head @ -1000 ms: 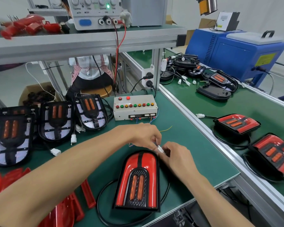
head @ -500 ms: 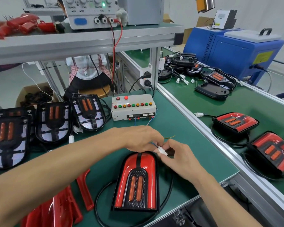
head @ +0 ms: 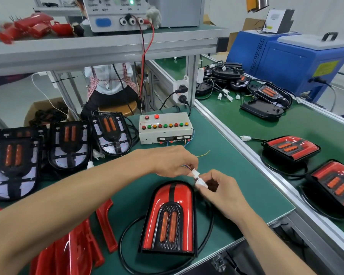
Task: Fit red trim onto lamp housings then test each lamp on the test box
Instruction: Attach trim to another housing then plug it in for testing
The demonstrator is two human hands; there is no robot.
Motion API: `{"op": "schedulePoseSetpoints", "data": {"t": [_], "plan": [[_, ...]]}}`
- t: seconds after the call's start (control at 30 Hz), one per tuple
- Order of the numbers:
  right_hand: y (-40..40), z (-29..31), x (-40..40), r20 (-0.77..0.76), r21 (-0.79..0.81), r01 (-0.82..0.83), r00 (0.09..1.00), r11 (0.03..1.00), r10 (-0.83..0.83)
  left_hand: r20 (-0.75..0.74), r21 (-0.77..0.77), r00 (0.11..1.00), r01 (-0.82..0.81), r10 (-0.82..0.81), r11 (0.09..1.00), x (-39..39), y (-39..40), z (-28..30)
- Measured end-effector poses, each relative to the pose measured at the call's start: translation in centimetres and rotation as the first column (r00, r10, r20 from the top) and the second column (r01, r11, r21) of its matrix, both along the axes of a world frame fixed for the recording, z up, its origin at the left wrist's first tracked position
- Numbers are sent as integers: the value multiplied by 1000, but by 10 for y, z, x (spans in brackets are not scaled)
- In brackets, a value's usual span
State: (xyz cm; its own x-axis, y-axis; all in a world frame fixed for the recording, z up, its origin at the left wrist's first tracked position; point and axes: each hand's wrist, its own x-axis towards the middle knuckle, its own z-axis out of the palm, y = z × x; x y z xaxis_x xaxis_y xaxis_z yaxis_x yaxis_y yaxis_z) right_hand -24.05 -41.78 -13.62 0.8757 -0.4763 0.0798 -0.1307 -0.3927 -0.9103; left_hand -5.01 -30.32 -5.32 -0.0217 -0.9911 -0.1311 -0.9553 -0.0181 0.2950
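Green bench; both hands' fingers pinching white connectors, apparently touching, above trimmed lamp

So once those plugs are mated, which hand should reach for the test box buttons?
Probably the left hand: it pinches the upper white connector nearest the test box. The right hand holds the lamp's connector farther away.

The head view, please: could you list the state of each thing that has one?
Lamp: red trim fitted, unlit.
Left hand: pinches test-box connector.
Right hand: pinches lamp connector; plugs not fully mated.
Test box: one red light on.
Bare housings: untrimmed.
Power supply: green LED lit.
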Motion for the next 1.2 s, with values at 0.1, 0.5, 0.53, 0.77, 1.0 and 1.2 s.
{"op": "schedulePoseSetpoints", "data": {"t": [0.1, 0.5, 0.53, 0.77, 1.0, 1.2], "plan": [[0, 1, -2, 4, -96, 29, 1000, 995, -29, 20, 28, 1000, 3, -4, 1000, 0, 0, 0], [2, 6, -2, -22, -263, -1, 1000, 965, -5, 3, 6, 1000, 22, -22, 1000, -5, 3, 1], [2, 6, -2, -24, -260, -2, 1000, 966, -4, 1, -5, 1000, 25, -25, 1000, -5, 3, 2], [4, 6, -3, -39, -249, 4, 999, 968, -14, -18, -34, 999, 31, -31, 999, -7, 4, 0], [7, 5, -6, 22, -227, 16, 1000, 974, -12, -2, -53, 1000, 0, 0, 999, -6, 5, -1], [8, 5, -5, 48, -240, 25, 999, 970, -14, 10, -51, 999, 41, -41, 998, -7, 5, 2]]}}
